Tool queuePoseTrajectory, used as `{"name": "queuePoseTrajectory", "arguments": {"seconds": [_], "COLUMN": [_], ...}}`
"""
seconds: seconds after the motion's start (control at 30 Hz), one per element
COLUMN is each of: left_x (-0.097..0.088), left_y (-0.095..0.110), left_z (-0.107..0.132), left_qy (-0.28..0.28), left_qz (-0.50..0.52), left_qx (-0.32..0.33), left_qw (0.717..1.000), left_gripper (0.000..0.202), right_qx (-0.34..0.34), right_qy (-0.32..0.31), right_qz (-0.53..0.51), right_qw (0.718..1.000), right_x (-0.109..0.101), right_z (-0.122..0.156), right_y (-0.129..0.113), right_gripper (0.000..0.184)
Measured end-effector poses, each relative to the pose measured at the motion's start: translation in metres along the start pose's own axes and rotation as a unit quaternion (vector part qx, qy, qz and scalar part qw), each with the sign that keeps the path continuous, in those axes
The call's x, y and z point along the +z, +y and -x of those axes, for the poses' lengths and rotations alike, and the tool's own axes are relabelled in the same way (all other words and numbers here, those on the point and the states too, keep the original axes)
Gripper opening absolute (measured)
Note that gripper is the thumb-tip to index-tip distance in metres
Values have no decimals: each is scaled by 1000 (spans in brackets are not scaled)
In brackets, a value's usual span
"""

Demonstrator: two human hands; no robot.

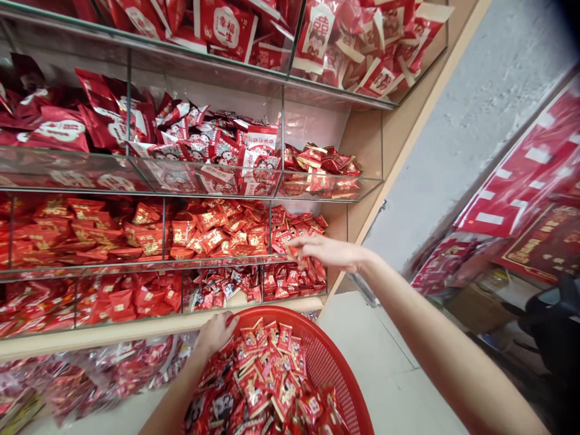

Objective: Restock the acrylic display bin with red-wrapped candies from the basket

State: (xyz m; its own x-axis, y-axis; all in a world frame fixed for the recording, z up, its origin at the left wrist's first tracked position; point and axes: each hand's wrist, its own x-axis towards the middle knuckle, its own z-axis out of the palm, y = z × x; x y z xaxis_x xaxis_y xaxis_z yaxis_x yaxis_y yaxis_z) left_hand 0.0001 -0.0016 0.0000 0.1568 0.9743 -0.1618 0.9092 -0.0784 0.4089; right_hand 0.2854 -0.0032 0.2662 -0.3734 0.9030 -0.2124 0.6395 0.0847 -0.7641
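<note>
A red plastic basket (338, 353) full of small red wrapped candies (267, 374) stands below the shelves. My left hand (217, 332) is closed over its far left rim, with the thumb side toward the candies. My right hand (324, 252) reaches to the right end of the lower shelves, palm down and fingers bent. Red candy packets (312, 267) show under its fingers, slightly blurred. Just behind the fingers lies a compartment of red candies (294, 225); under the hand is another compartment of red packets (283, 281).
Glass dividers and front panels (208, 196) split the shelves into compartments of red packets. A wooden side board (410, 115) borders them on the right, beside a grey wall (446, 133). Plastic-bagged goods (113, 368) lie below the bottom shelf. Red packaging (512, 175) and a cardboard box (480, 308) stand right.
</note>
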Motion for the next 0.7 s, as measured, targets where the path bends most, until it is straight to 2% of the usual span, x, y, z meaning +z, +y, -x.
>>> {"name": "queuePoseTrajectory", "arguments": {"seconds": [0.07, 0.13, 0.17, 0.23, 0.33, 0.43, 0.7], "left_x": [0, 0, 0, 0, 0, 0, 0], "left_y": [0, 0, 0, 0, 1, 1, 0], "left_z": [0, 1, 1, 2, 2, 1, 2], "left_qy": [5, 9, 10, 13, 12, 11, 12], "left_qz": [3, 4, 4, 1, -5, -6, 1], "left_qx": [7, 10, 10, 11, 9, 5, 5], "left_qw": [1000, 1000, 1000, 1000, 1000, 1000, 1000], "left_gripper": [50, 50, 50, 49, 48, 49, 49], "right_qx": [-12, 6, 22, 63, 99, 112, 128], "right_qy": [-96, -152, -147, -79, -61, -46, 25], "right_qz": [-80, -111, -106, -39, 7, 51, 92], "right_qw": [992, 982, 983, 994, 993, 991, 987], "right_x": [30, 66, 84, 119, 155, 174, 201], "right_z": [5, 1, -4, -17, -34, -43, -56], "right_y": [15, 42, 59, 93, 129, 142, 143], "right_gripper": [46, 46, 44, 38, 37, 37, 41]}}
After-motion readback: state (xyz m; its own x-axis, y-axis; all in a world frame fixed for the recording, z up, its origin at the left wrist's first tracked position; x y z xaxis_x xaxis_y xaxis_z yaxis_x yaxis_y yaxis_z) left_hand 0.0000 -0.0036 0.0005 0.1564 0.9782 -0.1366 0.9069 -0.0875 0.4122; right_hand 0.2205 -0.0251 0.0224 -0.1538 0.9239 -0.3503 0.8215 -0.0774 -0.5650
